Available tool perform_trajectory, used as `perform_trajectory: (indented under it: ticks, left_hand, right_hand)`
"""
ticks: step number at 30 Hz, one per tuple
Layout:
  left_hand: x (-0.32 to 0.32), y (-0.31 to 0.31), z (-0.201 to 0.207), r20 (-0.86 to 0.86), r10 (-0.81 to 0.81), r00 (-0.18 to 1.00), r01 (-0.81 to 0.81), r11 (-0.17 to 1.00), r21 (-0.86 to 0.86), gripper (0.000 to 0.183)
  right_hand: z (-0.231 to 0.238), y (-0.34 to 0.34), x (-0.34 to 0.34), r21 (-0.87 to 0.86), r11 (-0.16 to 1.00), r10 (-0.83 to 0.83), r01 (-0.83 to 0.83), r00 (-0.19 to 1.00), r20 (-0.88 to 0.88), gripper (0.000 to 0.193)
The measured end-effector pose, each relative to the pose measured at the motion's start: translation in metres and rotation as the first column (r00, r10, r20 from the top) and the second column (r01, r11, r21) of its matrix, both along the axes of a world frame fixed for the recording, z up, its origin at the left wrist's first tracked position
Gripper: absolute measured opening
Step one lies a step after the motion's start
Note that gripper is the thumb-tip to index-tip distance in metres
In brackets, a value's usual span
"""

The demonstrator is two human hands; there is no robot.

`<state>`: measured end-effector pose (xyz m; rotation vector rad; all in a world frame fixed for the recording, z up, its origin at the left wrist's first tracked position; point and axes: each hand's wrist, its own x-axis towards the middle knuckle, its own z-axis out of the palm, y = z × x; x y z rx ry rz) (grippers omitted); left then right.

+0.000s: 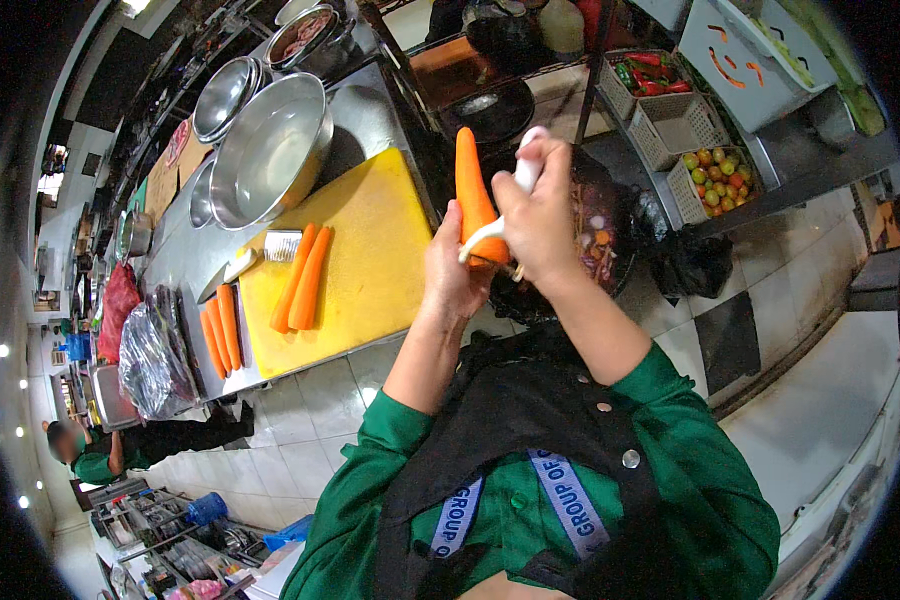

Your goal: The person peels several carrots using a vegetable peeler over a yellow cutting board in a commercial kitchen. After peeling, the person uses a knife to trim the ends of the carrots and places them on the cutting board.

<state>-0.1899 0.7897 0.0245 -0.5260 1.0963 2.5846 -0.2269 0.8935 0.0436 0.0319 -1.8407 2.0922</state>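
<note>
My left hand (455,268) is closed round the thick end of a large orange carrot (473,190), its narrow tip pointing away from me. With my right hand (538,215) I grip a white peeler (486,238), whose head lies across the carrot near its thick end. Below them is a dark bin (600,235) with scraps in it. To the left, a yellow cutting board (370,245) lies on the steel table, and two peeled carrots (310,278) rest on it beside a crinkle cutter (281,245). Several more carrots (227,325) lie just off the board's left edge.
A large steel bowl (270,150) with liquid stands behind the board. On the right, a shelf holds baskets of red and green peppers (652,75) and small tomatoes (715,180), plus a grey crate (745,70). Another person (95,455) stands far left.
</note>
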Motion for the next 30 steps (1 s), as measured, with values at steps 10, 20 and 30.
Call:
perform_trajectory:
  ticks: [10,20,30]
  left_hand:
    - [0.025,-0.007,0.023,-0.202,-0.247,0.948,0.243,0.969,-0.047,0.043]
    - [0.009,-0.003,0.005,0.005,-0.024,1.000,0.024,0.999,-0.022,0.038]
    - [0.037,-0.075,-0.010,-0.233,-0.099,0.967,-0.029,0.871,-0.490,0.045]
  right_hand:
    - [0.037,0.051,-0.107,0.170,0.879,-0.443,0.446,0.895,-0.054,0.034]
    - [0.001,-0.008,0.005,0.099,0.992,0.070,-0.075,0.996,0.051,0.031]
    - [-0.058,0.093,-0.103,0.146,0.913,-0.388,0.381,0.921,0.023,0.041]
